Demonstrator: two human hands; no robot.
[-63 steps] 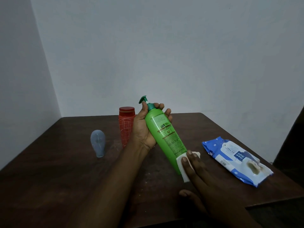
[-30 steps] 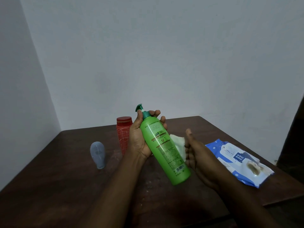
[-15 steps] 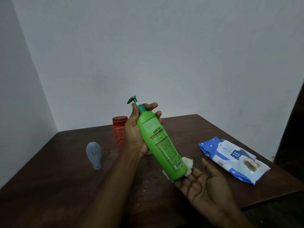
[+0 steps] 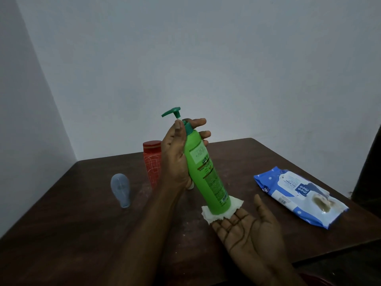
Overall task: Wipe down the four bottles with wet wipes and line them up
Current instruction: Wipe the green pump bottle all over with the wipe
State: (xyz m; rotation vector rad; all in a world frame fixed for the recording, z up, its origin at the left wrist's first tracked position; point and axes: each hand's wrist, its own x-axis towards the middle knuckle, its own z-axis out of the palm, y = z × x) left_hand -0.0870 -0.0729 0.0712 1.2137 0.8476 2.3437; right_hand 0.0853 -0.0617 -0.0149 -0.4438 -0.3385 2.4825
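My left hand [image 4: 175, 153] grips the green bottle [image 4: 206, 174] high up. The fingers curl round its shoulder from the far side, and the thumb lies up along the neck, just under the pump [image 4: 172, 112]. The hand sits at the bottle's 9 o'clock side, pressed against it.

My right hand [image 4: 247, 230] is flat and wide open, palm up and fingers straight, and closes on nothing. A white wipe [image 4: 236, 205] lies at its fingertips, and the bottle's base rests on that wipe. From the palm, the base is at about 11 o'clock, right at the ends of the fingers. I cannot tell whether the wipe also touches the table [image 4: 82, 234] underneath.

The bottle is tilted. Its long axis runs from the pump at 11 o'clock down to the base at 5 o'clock, with the printed label facing me. The pump's spout points off toward 9 o'clock.

A red bottle [image 4: 151, 162] stands upright at 9 o'clock from my left hand, partly hidden behind it. A small blue-grey bottle [image 4: 120, 188] stands on its cap farther out toward 8 o'clock, well apart from the red one. Something small and white shows just below my left palm, too hidden to name. A blue pack of wipes [image 4: 299, 195] lies flat on the table at 2 o'clock from my right hand, clear of it.
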